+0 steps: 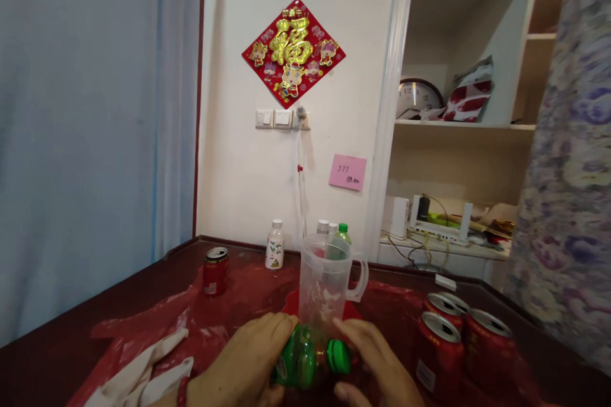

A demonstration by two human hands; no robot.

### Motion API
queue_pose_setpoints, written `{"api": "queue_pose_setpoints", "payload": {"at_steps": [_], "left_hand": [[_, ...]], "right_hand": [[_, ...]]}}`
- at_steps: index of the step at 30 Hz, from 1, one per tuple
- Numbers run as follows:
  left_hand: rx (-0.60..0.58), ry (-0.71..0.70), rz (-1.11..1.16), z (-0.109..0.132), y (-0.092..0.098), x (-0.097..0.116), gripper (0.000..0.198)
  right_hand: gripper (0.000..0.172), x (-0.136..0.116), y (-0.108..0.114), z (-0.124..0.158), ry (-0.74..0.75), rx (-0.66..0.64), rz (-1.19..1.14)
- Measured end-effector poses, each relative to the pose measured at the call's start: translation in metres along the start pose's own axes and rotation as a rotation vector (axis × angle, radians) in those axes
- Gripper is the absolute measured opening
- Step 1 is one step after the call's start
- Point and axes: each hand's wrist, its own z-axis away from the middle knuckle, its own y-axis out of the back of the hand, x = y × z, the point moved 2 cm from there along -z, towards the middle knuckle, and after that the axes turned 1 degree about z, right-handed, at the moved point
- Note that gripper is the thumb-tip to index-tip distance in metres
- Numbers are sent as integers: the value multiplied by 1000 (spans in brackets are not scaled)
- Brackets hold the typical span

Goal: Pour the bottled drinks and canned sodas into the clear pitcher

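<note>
My left hand (pixel 241 365) is wrapped around the body of a green plastic bottle (pixel 298 362) that lies on its side near the front of the table. My right hand (pixel 377 362) has its fingers closed on the bottle's green cap (pixel 338 356). Just behind the bottle stands a clear plastic pitcher (pixel 329 283) with a handle on its right, on a red sheet (pixel 238 305).
Three red cans (pixel 458 343) stand at the right, one red can (pixel 216 270) at the back left. Small bottles (pixel 275 245) stand by the wall. A white cloth (pixel 143 369) lies at the front left. Shelves (pixel 458 127) with a clock are at the right, a flowered curtain (pixel 568 172) beyond.
</note>
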Motion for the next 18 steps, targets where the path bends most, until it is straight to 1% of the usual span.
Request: {"api": "queue_pose_setpoints", "payload": {"at_steps": [1,2,4,5,6,8,10,11,13,14,16,18], "left_hand": [[-15,6,-4,0,-1,1,29],[-23,6,-13,0,-1,2,28],[-23,-1,-47,0,-3,4,28],[-15,-6,-68,0,-3,5,28],[-9,-12,-86,0,-3,6,29],[-2,-21,-97,1,-3,6,30],[6,-17,-61,2,-1,5,29],[16,-16,-28,2,2,3,28],[49,-15,61,2,10,-1,29],[69,-20,111,2,17,-4,33],[116,-30,185,-3,33,-10,46],[174,-23,179,-11,53,-16,54]], "right_hand": [[46,4,1,1,-31,-15,17],[41,8,1,2,-76,-32,42],[25,16,-2,5,-141,-57,81],[26,18,-4,7,-124,-44,84],[27,19,-6,7,-69,-17,78],[23,18,-8,5,97,41,57],[18,16,-7,2,236,101,54],[16,15,-5,1,276,132,58],[17,15,2,-1,310,214,72],[18,16,5,-1,312,253,76],[21,20,8,1,299,304,74],[23,24,6,5,265,310,58]]}}
